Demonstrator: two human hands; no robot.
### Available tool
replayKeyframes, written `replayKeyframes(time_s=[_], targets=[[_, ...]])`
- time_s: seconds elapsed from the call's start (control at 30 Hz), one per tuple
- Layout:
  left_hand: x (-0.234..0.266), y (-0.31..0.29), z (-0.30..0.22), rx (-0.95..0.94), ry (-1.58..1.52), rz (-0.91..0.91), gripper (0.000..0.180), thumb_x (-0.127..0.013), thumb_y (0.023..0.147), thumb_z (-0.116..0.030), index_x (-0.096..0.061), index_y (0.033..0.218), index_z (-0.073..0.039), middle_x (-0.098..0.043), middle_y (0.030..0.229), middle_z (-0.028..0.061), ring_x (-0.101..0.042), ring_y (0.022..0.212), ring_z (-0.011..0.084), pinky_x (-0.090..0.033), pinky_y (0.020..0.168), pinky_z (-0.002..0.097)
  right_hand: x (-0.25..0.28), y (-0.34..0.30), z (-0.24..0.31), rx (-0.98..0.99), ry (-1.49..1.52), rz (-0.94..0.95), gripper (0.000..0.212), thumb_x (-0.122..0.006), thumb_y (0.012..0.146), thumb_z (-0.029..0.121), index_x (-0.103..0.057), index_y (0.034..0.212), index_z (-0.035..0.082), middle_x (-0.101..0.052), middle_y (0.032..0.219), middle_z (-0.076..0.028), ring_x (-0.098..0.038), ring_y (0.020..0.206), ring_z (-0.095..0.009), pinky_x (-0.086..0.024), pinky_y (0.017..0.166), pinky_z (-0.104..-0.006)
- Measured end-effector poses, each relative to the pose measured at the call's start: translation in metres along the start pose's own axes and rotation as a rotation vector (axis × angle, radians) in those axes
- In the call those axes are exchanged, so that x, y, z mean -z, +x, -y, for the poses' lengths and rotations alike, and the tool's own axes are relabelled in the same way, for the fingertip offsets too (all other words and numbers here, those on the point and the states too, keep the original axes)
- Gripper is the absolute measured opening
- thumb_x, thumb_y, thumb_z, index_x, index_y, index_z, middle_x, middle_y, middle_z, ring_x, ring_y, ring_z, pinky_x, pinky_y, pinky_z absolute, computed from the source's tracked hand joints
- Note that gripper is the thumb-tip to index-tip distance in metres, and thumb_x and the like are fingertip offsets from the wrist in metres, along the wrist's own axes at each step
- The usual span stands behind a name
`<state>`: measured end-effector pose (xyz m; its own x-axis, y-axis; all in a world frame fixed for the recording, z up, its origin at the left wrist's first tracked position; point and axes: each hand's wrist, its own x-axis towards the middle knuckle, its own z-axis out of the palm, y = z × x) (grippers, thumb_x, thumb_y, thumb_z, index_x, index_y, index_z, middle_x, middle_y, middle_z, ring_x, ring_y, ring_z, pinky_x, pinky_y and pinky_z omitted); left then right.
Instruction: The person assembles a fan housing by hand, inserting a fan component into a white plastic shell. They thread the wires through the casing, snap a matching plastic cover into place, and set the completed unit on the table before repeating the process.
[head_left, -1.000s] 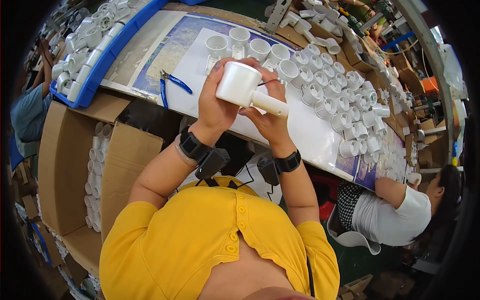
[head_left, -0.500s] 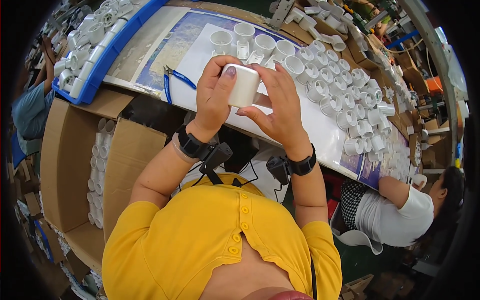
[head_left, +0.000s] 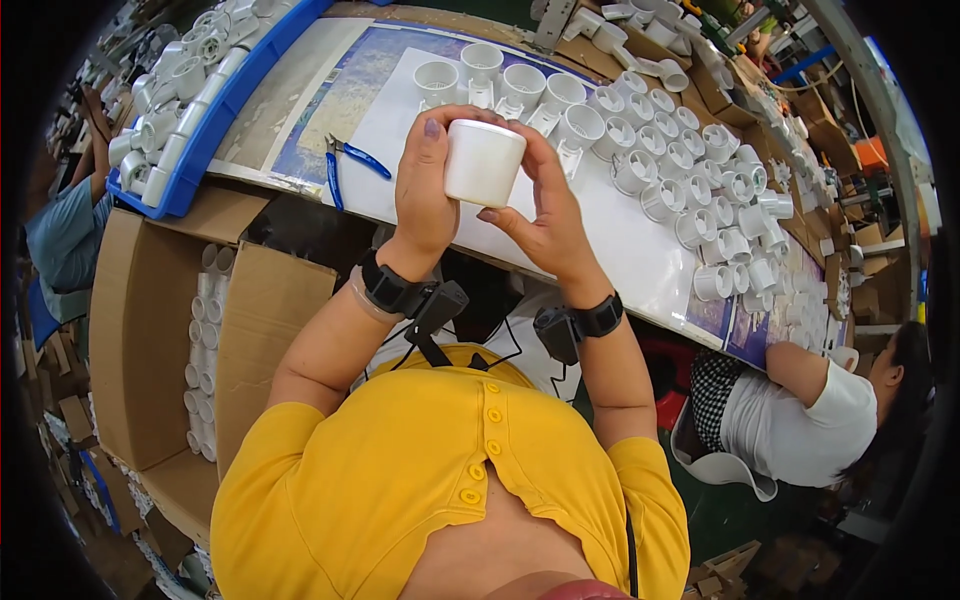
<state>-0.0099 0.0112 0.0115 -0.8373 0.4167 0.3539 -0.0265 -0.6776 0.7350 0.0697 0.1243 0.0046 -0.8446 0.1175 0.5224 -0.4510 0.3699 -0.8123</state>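
Observation:
A smooth white plastic cup [head_left: 484, 165] is held up between both hands over the near edge of the table. My left hand [head_left: 425, 180] is closed on its left side, the thumb pointing up along it. From the right, my right hand [head_left: 548, 205] grips it, thumb at the lower edge and fingers around the far side. The far side of the cup is hidden. Just beyond my hands, several white cups with side brackets [head_left: 523, 85] stand in a row on the white sheet [head_left: 625, 250].
Blue-handled cutting pliers [head_left: 350, 165] lie to the left. Many white cups [head_left: 690, 185] crowd the table's right side. A blue crate [head_left: 190, 185] of white parts is at far left. Below it, an open cardboard box [head_left: 135, 350] holds white tubes. A co-worker [head_left: 790, 410] sits at right.
The cup has turned in my hands, so its rounded side now shows wider. My right fingers have shifted around its far side. Both hands still hold it in about the same place.

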Motion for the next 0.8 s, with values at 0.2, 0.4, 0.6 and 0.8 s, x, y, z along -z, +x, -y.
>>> replayKeyframes(time_s=[0.2, 0.4, 0.6, 0.8], targets=[[0.004, 0.001, 0.009, -0.244, 0.325, -0.012, 0.022, -0.036, 0.100, -0.017, -0.052, 0.103, -0.003, -0.057, 0.099, 0.0062, -0.053, 0.085, 0.0140, -0.044, 0.077, 0.0250, -0.033, 0.005, 0.009, 0.023, 0.320, -0.205, 0.059, -0.060, 0.090, 0.025, -0.031, 0.136, 0.001, -0.040, 0.134, -0.014, -0.041, 0.123, -0.022, -0.033, 0.103, -0.0342], [0.009, 0.003, 0.011, -0.332, 0.570, -0.051, 0.019, -0.038, 0.098, -0.014, -0.053, 0.101, -0.004, -0.057, 0.098, 0.0083, -0.052, 0.084, 0.0162, -0.042, 0.077, 0.0277, -0.046, 0.013, 0.004, -0.005, 0.313, -0.271, 0.047, -0.052, 0.095, 0.023, -0.032, 0.133, 0.004, -0.040, 0.127, -0.011, -0.041, 0.116, -0.019, -0.033, 0.100, -0.0300], [0.010, 0.017, 0.013, -0.557, 1.020, 0.149, 0.023, -0.040, 0.098, -0.018, -0.052, 0.111, -0.003, -0.056, 0.107, 0.0106, -0.052, 0.093, 0.0210, -0.038, 0.088, 0.0320, -0.030, 0.020, -0.008, -0.144, 0.400, -0.325, 0.039, -0.049, 0.096, 0.020, -0.035, 0.130, 0.008, -0.043, 0.127, -0.009, -0.042, 0.117, -0.018, -0.034, 0.100, -0.0312], [0.011, 0.014, 0.025, -0.220, 0.388, 0.075, 0.049, -0.053, 0.093, -0.028, -0.038, 0.132, -0.001, -0.045, 0.132, 0.0139, -0.045, 0.118, 0.0227, -0.029, 0.104, 0.0346, -0.003, 0.031, 0.001, -0.094, 0.973, -0.519, 0.035, -0.046, 0.098, 0.018, -0.037, 0.130, 0.009, -0.049, 0.121, -0.007, -0.046, 0.114, -0.013, -0.037, 0.099, -0.0304]])
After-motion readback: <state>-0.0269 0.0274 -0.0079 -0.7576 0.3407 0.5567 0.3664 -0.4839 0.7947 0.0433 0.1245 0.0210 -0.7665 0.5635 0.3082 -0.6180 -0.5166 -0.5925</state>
